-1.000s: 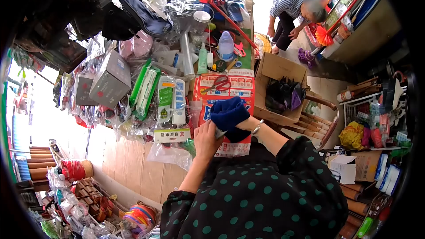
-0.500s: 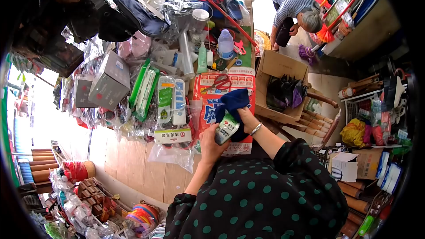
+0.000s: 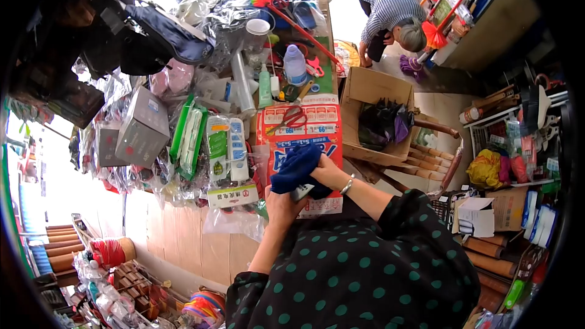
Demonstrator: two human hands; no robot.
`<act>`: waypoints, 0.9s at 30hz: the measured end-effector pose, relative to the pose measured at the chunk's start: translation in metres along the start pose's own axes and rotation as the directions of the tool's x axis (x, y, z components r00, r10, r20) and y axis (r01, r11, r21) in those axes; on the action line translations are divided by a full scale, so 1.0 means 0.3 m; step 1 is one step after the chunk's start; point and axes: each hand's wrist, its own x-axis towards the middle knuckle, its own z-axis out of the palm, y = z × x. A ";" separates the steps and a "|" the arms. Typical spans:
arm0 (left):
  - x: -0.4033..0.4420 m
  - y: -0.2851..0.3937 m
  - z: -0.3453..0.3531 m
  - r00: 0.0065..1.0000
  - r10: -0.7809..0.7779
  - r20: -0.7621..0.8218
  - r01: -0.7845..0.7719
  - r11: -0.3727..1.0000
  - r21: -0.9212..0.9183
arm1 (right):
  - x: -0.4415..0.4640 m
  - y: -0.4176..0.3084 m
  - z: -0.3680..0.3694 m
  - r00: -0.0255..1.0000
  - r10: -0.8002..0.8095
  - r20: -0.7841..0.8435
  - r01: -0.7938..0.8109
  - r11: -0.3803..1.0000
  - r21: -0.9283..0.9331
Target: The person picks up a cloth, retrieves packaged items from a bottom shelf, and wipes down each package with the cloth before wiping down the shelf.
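Observation:
A bunched dark blue cloth (image 3: 295, 167) is between my hands, over a red printed sheet (image 3: 332, 123). My left hand (image 3: 280, 208) is closed round a small item with a pale label (image 3: 301, 191), whose upper part the cloth hides. My right hand (image 3: 329, 173), with a bracelet at the wrist, grips the cloth from the right side. Red-handled scissors (image 3: 295, 117) lie on the sheet beyond the cloth. To the left are a white power strip (image 3: 238, 149) in plastic and a green-and-white package (image 3: 191, 140).
An open cardboard box (image 3: 377, 85) with dark plastic inside stands on the right, beside a bamboo chair (image 3: 448, 158). A person (image 3: 393, 15) in a striped shirt bends down beyond it. Bottles (image 3: 295, 66) and a red stick (image 3: 311, 36) lie at the back.
The cloth has dropped over the labelled item, which showed more half a second ago. My right hand has moved slightly left and down. The whole view has shifted a little.

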 end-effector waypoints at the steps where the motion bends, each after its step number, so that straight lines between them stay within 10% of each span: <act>1: -0.016 0.004 -0.003 0.999 -0.033 -0.003 0.033 0.999 0.002 | -0.005 0.004 0.003 0.998 0.053 -0.046 -0.052 0.998 0.021; 9: -0.026 0.033 -0.022 0.996 -0.052 -0.075 0.050 0.998 -0.022 | 0.028 0.003 -0.040 0.917 0.368 -0.152 -0.351 0.928 0.128; 12: -0.033 0.010 -0.026 0.982 -0.176 -0.065 0.168 0.979 -0.115 | 0.015 -0.016 -0.070 0.862 0.503 -0.069 -0.374 0.720 0.584; 18: 0.034 0.034 -0.026 0.996 -0.074 -0.044 0.073 0.997 -0.026 | 0.002 0.018 -0.029 0.987 0.010 -0.162 -0.061 0.948 -0.313; 20: 0.032 0.040 -0.024 0.994 -0.092 -0.063 0.087 0.994 -0.070 | 0.035 -0.035 -0.025 0.868 0.409 -0.280 -0.342 0.903 0.259; 24: 0.034 0.067 -0.021 0.975 -0.202 -0.090 0.184 0.967 -0.176 | 0.057 0.056 -0.094 0.903 0.382 -0.197 -0.234 0.822 0.519; 26: 0.029 -0.028 0.055 0.862 -0.491 -0.129 0.232 0.607 -0.760 | 0.031 0.047 -0.154 0.954 0.240 0.181 -0.290 0.580 0.762; 27: 0.036 -0.033 0.051 0.827 -0.559 -0.063 0.268 0.490 -0.830 | 0.006 0.015 -0.147 0.978 0.189 0.092 -0.199 0.691 0.695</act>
